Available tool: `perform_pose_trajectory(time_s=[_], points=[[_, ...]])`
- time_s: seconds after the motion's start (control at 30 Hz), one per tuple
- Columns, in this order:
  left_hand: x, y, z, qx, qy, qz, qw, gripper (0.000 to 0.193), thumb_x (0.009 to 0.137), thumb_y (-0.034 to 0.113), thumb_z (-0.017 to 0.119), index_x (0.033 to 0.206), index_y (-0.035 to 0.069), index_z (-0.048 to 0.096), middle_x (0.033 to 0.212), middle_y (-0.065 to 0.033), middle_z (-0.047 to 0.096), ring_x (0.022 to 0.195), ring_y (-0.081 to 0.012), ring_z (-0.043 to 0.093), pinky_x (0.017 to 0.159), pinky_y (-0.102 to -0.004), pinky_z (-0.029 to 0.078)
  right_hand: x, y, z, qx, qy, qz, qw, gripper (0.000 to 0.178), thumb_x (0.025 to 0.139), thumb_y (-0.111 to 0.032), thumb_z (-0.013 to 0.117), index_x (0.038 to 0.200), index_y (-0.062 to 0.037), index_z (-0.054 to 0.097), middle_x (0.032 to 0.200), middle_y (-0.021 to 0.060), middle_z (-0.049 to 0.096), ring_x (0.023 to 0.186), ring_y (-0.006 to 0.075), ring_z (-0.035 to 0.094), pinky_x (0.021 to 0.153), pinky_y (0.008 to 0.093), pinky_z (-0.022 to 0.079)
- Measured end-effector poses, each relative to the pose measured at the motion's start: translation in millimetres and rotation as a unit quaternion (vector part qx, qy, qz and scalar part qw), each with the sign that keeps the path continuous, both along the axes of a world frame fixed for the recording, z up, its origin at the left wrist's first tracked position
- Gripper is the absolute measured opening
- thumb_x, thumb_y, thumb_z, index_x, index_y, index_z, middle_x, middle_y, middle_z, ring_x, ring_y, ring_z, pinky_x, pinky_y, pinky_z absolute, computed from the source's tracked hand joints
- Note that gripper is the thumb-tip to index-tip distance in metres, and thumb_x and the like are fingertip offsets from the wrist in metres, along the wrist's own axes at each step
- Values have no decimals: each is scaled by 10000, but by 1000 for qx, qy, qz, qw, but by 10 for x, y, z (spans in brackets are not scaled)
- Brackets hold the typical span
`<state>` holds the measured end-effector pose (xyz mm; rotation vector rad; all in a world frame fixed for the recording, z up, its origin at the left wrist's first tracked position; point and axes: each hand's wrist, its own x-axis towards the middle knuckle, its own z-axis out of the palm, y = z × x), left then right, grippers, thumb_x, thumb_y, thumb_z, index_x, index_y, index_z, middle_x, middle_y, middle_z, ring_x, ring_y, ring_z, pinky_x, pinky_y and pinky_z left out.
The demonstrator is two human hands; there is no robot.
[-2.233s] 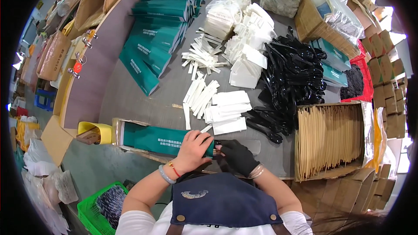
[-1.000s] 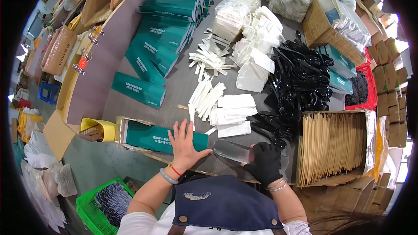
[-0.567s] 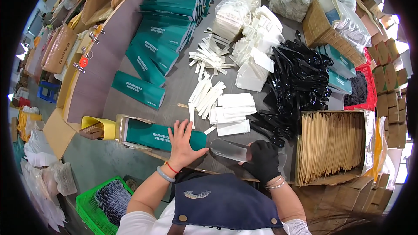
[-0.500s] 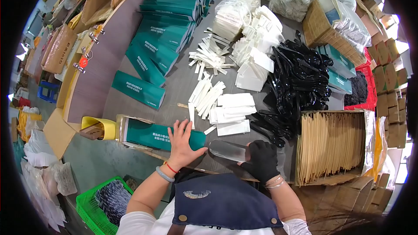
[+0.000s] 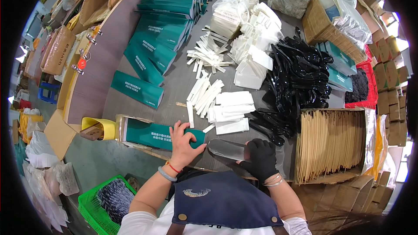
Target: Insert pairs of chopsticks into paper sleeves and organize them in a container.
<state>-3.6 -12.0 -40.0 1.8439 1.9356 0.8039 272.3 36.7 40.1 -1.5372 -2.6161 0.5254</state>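
Sleeves [image 5: 152, 45] lying left on the desk [image 5: 173, 109], spoons [image 5: 300, 72] right, packets [image 5: 252, 72] between.
Sticks [image 5: 333, 143] sitting in box [image 5: 369, 135], front right; one sleeve [image 5: 146, 132] lying partly in carton [image 5: 119, 128], front left.

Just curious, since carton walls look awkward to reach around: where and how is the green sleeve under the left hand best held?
Probably pinch the green sleeve by its right end, coming from the right: that end appears to project past the carton, while walls hem in the other. The left hand lies over its right half.

packing workshop | stacked cartons [image 5: 385, 67] | worktable [image 5: 177, 85] | heaped black cutlery [image 5: 300, 76] | boxed wooden sticks [image 5: 333, 141]
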Motion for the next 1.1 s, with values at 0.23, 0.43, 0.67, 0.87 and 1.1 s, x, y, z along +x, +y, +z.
perform_pose_trajectory(time_s=[0.23, 0.43, 0.67, 0.87, 1.1], points=[[7, 12, 102, -7, -26, 17, 999, 473, 609, 249, 871, 928, 94, 558, 1313, -148, 463, 1303, -458, 352, 1052, -681, 197, -220, 54, -157, -88, 15, 28, 996, 614, 636, -456, 804, 1099, -97, 621, 1065, 94, 601, 1014, 280, 555, 857, 444, 378], [-105, 241, 164, 49, -56, 10, 997, 450, 674, 234, 845, 982, 62, 566, 1251, -141, 510, 1238, -400, 440, 1037, -525, 334, -634, 89, -411, 34, 159, 52, 985, 608, 650, -458, 801, 1098, -89, 619, 1052, 113, 602, 1000, 299, 551, 854, 449, 391], [-312, 665, -35, -10, 4, 86, 996, 208, 775, 211, 760, 779, 44, 637, 729, -116, 607, 712, -288, 611, 645, -396, 473, 1220, 243, -364, 264, 223, -320, 882, 251, 799, -134, 752, 977, -21, 616, 921, 79, 612, 875, 239, 589, 817, 330, 478], [-269, 776, 271, -60, -32, 108, 992, 153, 763, 202, 759, 777, 73, 678, 700, -103, 664, 659, -300, 653, 595, -395, 496, 3028, -138, -461, 84, -7, -508, 857, 341, 897, -233, 683, 1056, 63, 627, 1030, 187, 644, 948, 325, 617, 866, 389, 490], [-98, 1102, 457, 35, -9, 19, 999, 131, 762, 152, 773, 811, 61, 692, 761, -117, 685, 639, -286, 660, 577, -355, 497, 2712, -34, -202, 16, -111, -542, 833, 325, 955, -211, 579, 1091, 78, 638, 1068, 216, 657, 980, 345, 636, 876, 403, 498]])
